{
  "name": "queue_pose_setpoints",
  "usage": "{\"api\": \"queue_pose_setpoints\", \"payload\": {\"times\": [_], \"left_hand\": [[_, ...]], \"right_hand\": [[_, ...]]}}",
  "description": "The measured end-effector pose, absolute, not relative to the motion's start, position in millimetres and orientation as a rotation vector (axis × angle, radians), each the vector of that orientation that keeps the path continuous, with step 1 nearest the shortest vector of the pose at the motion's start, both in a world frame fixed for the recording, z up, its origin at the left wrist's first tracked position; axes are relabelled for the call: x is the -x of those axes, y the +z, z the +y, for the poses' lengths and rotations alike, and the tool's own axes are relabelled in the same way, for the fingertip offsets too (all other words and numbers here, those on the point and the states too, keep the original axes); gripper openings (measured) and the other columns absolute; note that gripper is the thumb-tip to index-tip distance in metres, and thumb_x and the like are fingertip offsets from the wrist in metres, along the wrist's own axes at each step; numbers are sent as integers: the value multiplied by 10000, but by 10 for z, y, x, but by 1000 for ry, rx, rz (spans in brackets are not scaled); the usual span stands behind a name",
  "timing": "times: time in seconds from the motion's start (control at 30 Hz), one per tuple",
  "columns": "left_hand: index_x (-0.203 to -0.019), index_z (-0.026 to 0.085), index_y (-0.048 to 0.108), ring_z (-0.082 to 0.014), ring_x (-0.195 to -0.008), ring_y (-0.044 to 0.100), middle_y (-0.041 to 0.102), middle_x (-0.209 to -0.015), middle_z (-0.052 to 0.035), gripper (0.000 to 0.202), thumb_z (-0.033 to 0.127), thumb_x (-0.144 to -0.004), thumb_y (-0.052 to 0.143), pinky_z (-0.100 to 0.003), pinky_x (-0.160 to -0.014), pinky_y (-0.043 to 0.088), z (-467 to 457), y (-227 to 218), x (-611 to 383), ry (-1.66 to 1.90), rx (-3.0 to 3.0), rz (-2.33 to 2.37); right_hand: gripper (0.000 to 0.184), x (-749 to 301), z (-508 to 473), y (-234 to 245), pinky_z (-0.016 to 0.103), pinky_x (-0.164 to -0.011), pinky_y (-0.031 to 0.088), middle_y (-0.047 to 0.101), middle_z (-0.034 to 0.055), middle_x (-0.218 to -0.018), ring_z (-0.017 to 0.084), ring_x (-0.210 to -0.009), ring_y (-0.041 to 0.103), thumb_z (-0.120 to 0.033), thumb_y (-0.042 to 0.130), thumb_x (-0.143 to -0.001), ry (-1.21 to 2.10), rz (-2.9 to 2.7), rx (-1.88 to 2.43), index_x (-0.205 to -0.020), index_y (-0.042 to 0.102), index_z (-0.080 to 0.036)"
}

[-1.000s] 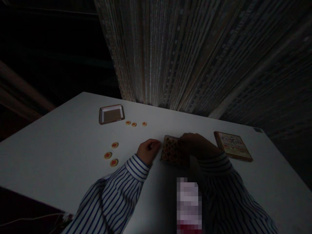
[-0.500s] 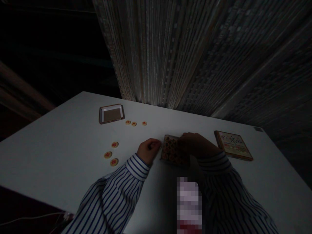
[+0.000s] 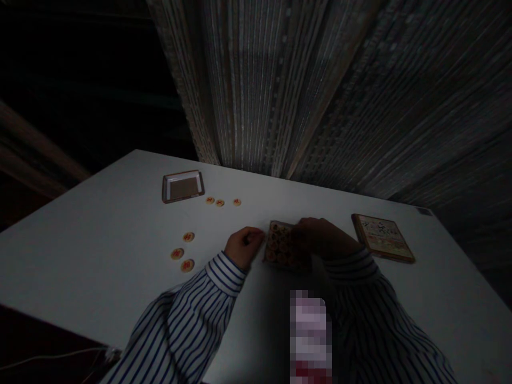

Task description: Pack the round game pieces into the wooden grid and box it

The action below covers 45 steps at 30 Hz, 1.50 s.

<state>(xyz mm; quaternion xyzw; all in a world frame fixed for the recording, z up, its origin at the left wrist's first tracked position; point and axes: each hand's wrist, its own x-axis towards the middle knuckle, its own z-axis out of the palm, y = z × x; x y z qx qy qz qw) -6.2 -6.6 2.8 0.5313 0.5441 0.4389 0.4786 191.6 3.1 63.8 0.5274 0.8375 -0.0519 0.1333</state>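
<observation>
A small open box (image 3: 281,248) packed with several round game discs lies on the white table (image 3: 100,234) in front of me. My left hand (image 3: 243,247) is curled, its fingers against the box's left edge. My right hand (image 3: 320,237) rests over the box's right side, fingers bent down onto the discs; the dim light hides whether it pinches one. Both arms wear striped sleeves.
Three loose discs (image 3: 182,252) lie left of my left hand, three more (image 3: 220,202) farther back. A shallow empty tray (image 3: 182,186) sits at the back left. A flat printed lid or board (image 3: 382,237) lies right. A curtain (image 3: 320,90) hangs behind the table.
</observation>
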Motion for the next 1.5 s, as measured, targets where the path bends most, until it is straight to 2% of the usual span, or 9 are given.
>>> {"api": "queue_pose_setpoints", "payload": {"times": [0.3, 0.9, 1.5], "left_hand": [[-683, 140, 652, -117, -534, 538, 619, -562, -4, 196, 309, -588, 622, -239, -554, 442, -56, -30, 55, 1094, -1286, 1313], [-693, 144, 652, -123, -541, 550, 624, -569, -6, 180, 298, -604, 621, -246, -564, 449, -49, -60, 67, 1104, -1324, 1296], [-701, 144, 658, -121, -542, 543, 628, -578, -9, 193, 313, -613, 623, -242, -557, 449, -51, -73, 75, 1104, -1330, 1283]], "right_hand": [[238, -1927, 29, 625, 264, -577, 408, 644, 86, -881, 190, -746, 613, -272, 458, -809, -126, 2463, -1492, -926, 656, -212], [247, -1921, 27, 643, 245, -568, 392, 630, 74, -880, 173, -739, 604, -312, 474, -796, -168, 2463, -1482, -938, 659, -230], [241, -1902, 13, 666, 269, -596, 408, 637, 86, -920, 179, -760, 604, -229, 435, -816, -119, 2431, -1486, -917, 654, -222]]}}
